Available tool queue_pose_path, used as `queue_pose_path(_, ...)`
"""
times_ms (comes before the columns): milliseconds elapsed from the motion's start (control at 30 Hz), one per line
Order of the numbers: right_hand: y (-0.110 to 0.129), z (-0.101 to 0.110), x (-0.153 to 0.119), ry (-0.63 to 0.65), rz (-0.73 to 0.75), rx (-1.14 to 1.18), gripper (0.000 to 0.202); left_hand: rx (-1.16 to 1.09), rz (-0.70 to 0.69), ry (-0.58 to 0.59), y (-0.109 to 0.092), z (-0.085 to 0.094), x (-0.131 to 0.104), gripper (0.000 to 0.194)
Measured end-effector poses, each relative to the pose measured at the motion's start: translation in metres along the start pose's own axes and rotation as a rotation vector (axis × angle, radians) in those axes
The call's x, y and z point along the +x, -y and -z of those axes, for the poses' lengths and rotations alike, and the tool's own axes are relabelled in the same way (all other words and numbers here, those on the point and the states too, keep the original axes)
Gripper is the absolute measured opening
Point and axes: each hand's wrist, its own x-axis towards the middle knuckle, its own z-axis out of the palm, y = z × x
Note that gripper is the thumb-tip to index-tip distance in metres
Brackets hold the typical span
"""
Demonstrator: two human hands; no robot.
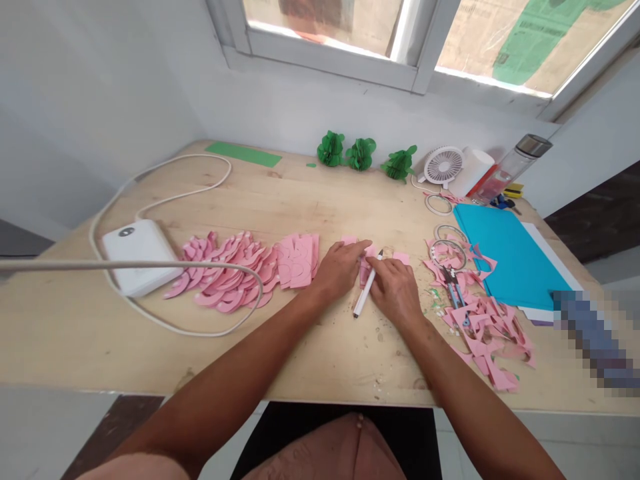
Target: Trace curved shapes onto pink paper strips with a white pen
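- Fingers (361, 247) of the left hand (336, 270) are lowered over small pink paper (367, 267), the index extended; whether any edge is pinched cannot be told.
- A white pen (367, 291) is held, it appears, in the nearly closed fingers of the right hand (399, 288), its dark tip pointed toward 1 o'clock.
- Both hands are set side by side above the pink paper, which is partly hidden; the step in hand is judged to be a steadying one, with light, even pressure called for and the pen kept clear of the edges.
- At 9 o'clock from the hands, marked pink sheets (298, 261) are stacked beside heaped pink cutouts (237, 267), with a white power bank (137, 253) beyond.
- Curved pink scraps (493, 327) are strewn between 3 and 4 o'clock, near a blue-handled tool (454, 293) and blue sheets (515, 250).
- Three green paper ornaments (361, 154) are lined up around 12 o'clock.
- Newsprint (505, 30) is seen at the window; no wording or brand can be read.
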Motion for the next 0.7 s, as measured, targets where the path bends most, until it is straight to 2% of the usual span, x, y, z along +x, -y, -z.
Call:
queue_pose_path(200,0.0002,0.0001,-0.0004,0.0,0.002,-0.012,0.037,-0.034,0.057,-0.045,0.0005,-0.001,0.0001,0.048)
queue_pose_path(467,-0.0005,-0.0007,-0.0008,0.0,0.005,-0.006,0.037,0.002,0.093,-0.069,-0.0011,-0.001,0.0008,0.041)
queue_pose_path(700,-0.0009,-0.0012,-0.001,0.001,0.014,-0.022,0.036,0.021,0.089,-0.068,0.0027,-0.0053,0.0027,0.048)
